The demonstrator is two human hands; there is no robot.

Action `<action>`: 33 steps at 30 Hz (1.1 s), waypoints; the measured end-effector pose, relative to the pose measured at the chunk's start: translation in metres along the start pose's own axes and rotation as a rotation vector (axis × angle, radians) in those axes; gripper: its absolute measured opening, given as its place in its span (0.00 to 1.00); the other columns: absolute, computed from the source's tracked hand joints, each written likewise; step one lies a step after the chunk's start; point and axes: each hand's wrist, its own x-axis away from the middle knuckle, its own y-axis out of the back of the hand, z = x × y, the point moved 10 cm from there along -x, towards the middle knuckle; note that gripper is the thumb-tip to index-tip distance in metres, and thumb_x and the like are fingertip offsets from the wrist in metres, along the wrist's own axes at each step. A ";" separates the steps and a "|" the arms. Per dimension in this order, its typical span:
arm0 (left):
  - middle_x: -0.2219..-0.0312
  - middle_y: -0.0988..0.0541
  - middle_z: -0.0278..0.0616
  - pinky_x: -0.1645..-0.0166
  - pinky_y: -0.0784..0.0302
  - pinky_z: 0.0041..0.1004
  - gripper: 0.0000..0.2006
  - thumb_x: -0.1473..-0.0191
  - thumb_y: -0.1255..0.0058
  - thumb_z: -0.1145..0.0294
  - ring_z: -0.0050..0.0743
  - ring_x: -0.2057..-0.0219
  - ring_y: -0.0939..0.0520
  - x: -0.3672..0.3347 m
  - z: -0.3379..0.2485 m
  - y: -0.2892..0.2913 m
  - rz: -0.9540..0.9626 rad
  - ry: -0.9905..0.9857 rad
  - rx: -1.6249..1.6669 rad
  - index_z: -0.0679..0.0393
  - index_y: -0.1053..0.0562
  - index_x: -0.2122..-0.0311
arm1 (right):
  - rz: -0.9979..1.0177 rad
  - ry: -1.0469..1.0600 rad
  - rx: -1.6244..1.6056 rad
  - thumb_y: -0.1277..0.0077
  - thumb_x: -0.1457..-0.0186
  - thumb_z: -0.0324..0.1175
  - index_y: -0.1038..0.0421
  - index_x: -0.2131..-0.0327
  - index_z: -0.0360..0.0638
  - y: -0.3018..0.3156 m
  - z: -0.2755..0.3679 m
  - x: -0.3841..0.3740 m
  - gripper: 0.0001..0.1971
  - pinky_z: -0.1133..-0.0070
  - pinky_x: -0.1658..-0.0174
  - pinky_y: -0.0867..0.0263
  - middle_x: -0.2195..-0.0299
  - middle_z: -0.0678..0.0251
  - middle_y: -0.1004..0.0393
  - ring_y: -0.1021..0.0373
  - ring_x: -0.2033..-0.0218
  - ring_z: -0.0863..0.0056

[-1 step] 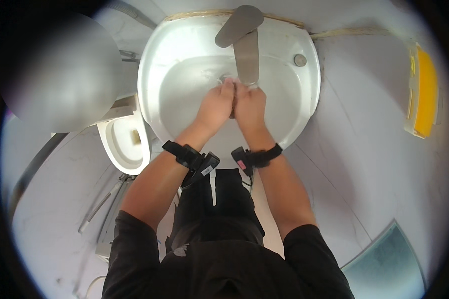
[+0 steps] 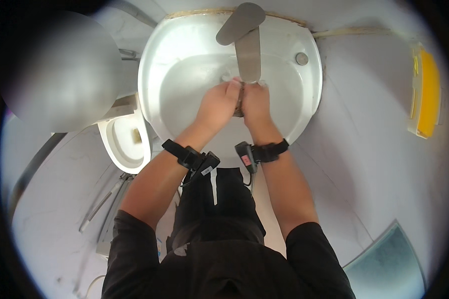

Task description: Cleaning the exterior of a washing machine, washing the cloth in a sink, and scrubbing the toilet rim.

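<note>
Both of my hands are together over the white washbasin (image 2: pixel 184 107), just below the tip of the grey faucet (image 2: pixel 248 55). Between them shows a dark brownish thing (image 2: pixel 239 102), mostly covered, so its kind cannot be made out. My left hand (image 2: pixel 219 99) is closed against its left side, with the thumb on top. My right hand (image 2: pixel 256 101) closes on its right side, a little blurred by motion. Water seems to splash around the fingertips. Each wrist wears a black strap with a small dark device.
A round metal plug or cap (image 2: pixel 301 59) sits on the basin's right rim. To the left are a white toilet (image 2: pixel 127 142) and a large blurred pale round shape (image 2: pixel 65 70). A yellow and white box (image 2: pixel 425 92) is on the right wall; a bluish glass panel (image 2: pixel 386 264) lies lower right.
My right hand has shifted slightly right, away from the left, so more of the dark brownish thing shows between them. My left hand stays nearly in place.
</note>
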 end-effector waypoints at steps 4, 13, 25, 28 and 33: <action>0.74 0.21 0.43 0.66 0.24 0.37 0.30 0.31 0.61 0.43 0.35 0.73 0.21 0.006 0.003 -0.012 0.163 0.098 -0.085 0.65 0.24 0.61 | 0.128 -0.253 -0.797 0.52 0.31 0.42 0.27 0.55 0.35 -0.004 -0.030 -0.004 0.17 0.72 0.57 0.32 0.58 0.61 0.22 0.28 0.61 0.69; 0.76 0.24 0.34 0.72 0.28 0.24 0.29 0.30 0.67 0.40 0.23 0.79 0.27 0.027 0.032 -0.029 0.238 0.587 0.567 0.58 0.27 0.50 | -0.231 0.571 0.108 0.52 0.33 0.36 0.27 0.62 0.34 0.002 0.037 0.051 0.12 0.66 0.57 0.31 0.61 0.52 0.22 0.25 0.60 0.60; 0.75 0.25 0.46 0.67 0.26 0.38 0.29 0.30 0.66 0.43 0.37 0.75 0.23 0.015 0.010 -0.015 0.074 0.108 0.027 0.63 0.27 0.62 | 0.191 -0.189 -0.682 0.54 0.34 0.37 0.25 0.60 0.34 -0.002 -0.033 0.007 0.14 0.76 0.62 0.33 0.68 0.66 0.25 0.29 0.67 0.71; 0.73 0.24 0.40 0.70 0.28 0.33 0.29 0.30 0.68 0.42 0.29 0.75 0.24 0.012 0.025 -0.034 0.178 0.395 0.728 0.60 0.28 0.63 | 0.263 -0.048 -0.581 0.56 0.30 0.41 0.28 0.53 0.35 -0.013 -0.013 0.038 0.17 0.75 0.58 0.32 0.64 0.66 0.25 0.29 0.64 0.72; 0.70 0.19 0.61 0.61 0.22 0.43 0.34 0.29 0.73 0.44 0.58 0.67 0.17 0.007 0.039 -0.034 0.183 0.499 0.406 0.70 0.25 0.61 | -0.245 0.629 0.256 0.56 0.32 0.38 0.27 0.58 0.32 0.010 0.050 0.052 0.16 0.65 0.60 0.31 0.66 0.55 0.23 0.27 0.66 0.54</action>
